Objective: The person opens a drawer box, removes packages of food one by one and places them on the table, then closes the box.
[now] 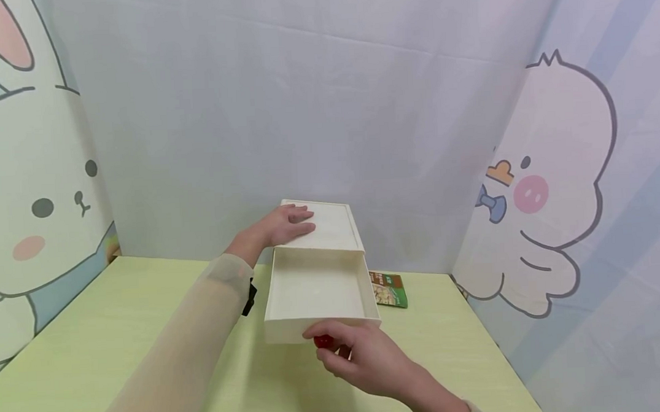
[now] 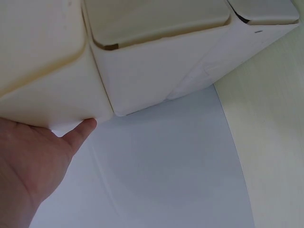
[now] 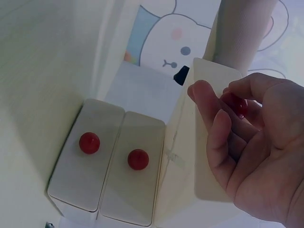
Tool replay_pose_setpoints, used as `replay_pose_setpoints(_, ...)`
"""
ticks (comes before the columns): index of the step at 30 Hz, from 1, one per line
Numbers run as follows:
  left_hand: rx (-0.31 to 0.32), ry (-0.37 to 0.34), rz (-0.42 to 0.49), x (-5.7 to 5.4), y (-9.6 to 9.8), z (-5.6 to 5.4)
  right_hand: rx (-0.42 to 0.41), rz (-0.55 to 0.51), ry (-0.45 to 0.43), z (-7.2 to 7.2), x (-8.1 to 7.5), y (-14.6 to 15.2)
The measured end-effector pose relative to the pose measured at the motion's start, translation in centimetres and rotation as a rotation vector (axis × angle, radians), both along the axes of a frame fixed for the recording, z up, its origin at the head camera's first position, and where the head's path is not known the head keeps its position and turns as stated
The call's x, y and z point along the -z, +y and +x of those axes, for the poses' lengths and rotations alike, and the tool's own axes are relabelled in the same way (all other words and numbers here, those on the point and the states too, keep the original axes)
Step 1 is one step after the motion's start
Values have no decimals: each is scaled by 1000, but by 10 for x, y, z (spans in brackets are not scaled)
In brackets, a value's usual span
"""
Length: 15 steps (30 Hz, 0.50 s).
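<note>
A white drawer cabinet (image 1: 335, 225) stands against the back curtain, its top drawer (image 1: 317, 286) pulled well out and nothing visible inside. My left hand (image 1: 284, 225) rests on the cabinet's top, fingers spread; in the left wrist view the thumb touches the cabinet's edge. At the drawer's front, my right hand (image 1: 364, 357) pinches its round red knob (image 1: 323, 341), partly hidden behind the fingers. Two lower drawer fronts show in the right wrist view, in line with the cabinet's face, bearing a red knob (image 3: 138, 159) and another red knob (image 3: 89, 143).
A green and brown food packet (image 1: 390, 290) lies on the pale yellow-green table (image 1: 167, 287), right of the cabinet. Behind hangs a plain grey curtain (image 1: 303, 109). Cartoon-printed curtains flank the table on both sides.
</note>
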State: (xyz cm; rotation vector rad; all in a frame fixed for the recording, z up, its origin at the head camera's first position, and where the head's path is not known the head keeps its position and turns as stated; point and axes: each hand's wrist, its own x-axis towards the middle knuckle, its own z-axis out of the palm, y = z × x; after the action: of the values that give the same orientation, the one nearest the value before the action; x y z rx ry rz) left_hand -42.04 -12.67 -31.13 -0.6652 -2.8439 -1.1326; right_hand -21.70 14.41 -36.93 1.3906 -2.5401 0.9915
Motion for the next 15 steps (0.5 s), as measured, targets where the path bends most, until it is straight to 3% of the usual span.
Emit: replay_pose_setpoints(15, -3, 4, -3, 1, 0, 1, 20, -18, -8, -4, -1, -3)
